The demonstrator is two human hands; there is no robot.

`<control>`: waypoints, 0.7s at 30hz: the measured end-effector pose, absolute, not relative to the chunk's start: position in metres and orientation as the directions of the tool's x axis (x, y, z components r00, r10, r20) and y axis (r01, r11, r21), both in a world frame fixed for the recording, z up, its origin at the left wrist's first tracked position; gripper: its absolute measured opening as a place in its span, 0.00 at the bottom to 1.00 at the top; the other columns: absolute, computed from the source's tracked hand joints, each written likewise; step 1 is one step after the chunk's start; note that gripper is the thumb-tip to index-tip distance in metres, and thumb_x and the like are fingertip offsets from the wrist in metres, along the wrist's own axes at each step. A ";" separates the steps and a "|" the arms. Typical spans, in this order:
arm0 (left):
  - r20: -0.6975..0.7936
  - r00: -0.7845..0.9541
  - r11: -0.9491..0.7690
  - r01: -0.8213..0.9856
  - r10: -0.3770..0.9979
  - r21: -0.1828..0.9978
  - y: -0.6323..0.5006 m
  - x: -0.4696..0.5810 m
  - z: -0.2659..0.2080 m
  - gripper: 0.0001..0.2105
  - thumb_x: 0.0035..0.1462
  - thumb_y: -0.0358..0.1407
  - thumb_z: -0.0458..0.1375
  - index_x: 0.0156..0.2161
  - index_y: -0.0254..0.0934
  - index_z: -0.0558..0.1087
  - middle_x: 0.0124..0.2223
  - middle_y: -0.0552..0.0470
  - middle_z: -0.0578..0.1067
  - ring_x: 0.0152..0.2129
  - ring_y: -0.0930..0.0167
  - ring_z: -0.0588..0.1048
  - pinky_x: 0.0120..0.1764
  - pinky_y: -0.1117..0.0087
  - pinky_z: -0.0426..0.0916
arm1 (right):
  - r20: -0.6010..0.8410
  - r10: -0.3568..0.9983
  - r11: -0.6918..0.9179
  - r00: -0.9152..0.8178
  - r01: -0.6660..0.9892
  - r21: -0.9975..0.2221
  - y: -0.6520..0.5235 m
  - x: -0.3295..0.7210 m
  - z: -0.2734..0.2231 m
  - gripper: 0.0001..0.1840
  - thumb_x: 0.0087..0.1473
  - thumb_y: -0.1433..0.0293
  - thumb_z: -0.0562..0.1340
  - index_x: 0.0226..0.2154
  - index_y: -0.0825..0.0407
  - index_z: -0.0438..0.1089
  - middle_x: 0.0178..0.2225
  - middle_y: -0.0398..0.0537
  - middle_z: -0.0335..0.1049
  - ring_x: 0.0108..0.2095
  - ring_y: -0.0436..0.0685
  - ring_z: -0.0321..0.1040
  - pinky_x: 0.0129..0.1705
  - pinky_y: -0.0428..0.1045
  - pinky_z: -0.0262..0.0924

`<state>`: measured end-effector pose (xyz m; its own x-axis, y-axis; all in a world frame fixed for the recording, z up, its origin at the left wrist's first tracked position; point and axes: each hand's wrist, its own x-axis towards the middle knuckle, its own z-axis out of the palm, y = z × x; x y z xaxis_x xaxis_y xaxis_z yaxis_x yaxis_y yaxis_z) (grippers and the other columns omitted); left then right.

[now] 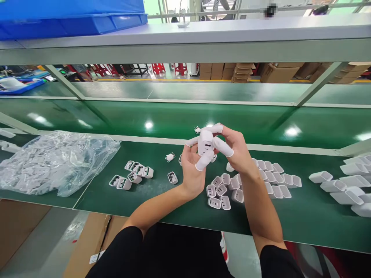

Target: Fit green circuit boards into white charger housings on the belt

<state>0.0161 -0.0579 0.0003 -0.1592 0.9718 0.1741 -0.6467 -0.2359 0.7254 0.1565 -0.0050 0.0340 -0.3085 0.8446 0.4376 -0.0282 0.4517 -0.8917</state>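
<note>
Both hands hold one white charger housing (205, 139) above the bench, its slotted face turned toward me. My left hand (193, 164) grips it from the left and below, while my right hand (233, 148) closes on its top and right side. White finger cots cover the thumb and finger tips of both hands. Under my right forearm, several white housings (221, 190) stand with slots showing inside. Left of my left hand lies a single housing (172, 177) with dark parts in it. A small circuit board with a white part (170, 156) lies behind that.
A clear plastic bag (58, 162) full of white parts covers the left bench. Several filled housings (135, 170) sit right of it. White shells (275, 177) stand in rows at right, with longer ones (344, 189) beyond. A shelf (232, 34) carrying a blue bin (121, 24) spans above.
</note>
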 end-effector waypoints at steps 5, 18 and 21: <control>0.216 -0.160 -0.268 -0.628 0.963 0.730 -0.065 0.021 0.003 0.29 0.51 0.51 0.83 0.50 0.43 0.76 0.52 0.47 0.86 0.46 0.62 0.87 0.54 0.55 0.85 | 0.500 0.811 0.509 -0.304 -0.054 -0.859 -0.006 0.157 0.038 0.20 0.66 0.46 0.73 0.46 0.43 0.84 0.44 0.48 0.80 0.45 0.61 0.75 0.49 0.58 0.75; -0.139 -0.135 -0.013 -0.761 0.981 0.649 -0.164 -0.049 -0.014 0.22 0.61 0.51 0.78 0.50 0.40 0.80 0.54 0.47 0.86 0.45 0.65 0.86 0.50 0.64 0.80 | 0.446 0.636 0.453 -0.629 -0.164 -0.877 -0.043 0.104 0.008 0.18 0.74 0.48 0.66 0.48 0.43 0.82 0.48 0.48 0.81 0.49 0.63 0.76 0.57 0.61 0.72; -0.163 -0.192 0.000 -0.648 0.968 0.762 -0.204 -0.085 -0.057 0.20 0.60 0.49 0.78 0.47 0.41 0.79 0.54 0.48 0.85 0.45 0.66 0.85 0.48 0.65 0.81 | 0.418 0.578 0.519 -0.701 -0.079 -0.851 -0.082 0.092 -0.020 0.18 0.75 0.52 0.65 0.58 0.42 0.78 0.60 0.53 0.77 0.61 0.67 0.75 0.66 0.65 0.71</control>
<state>-0.0848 -0.2045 -0.0568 -0.1921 0.9677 -0.1630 -0.6480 -0.0004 0.7616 0.0915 -0.0821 -0.0201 -0.7011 0.5780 0.4176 -0.0789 0.5191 -0.8510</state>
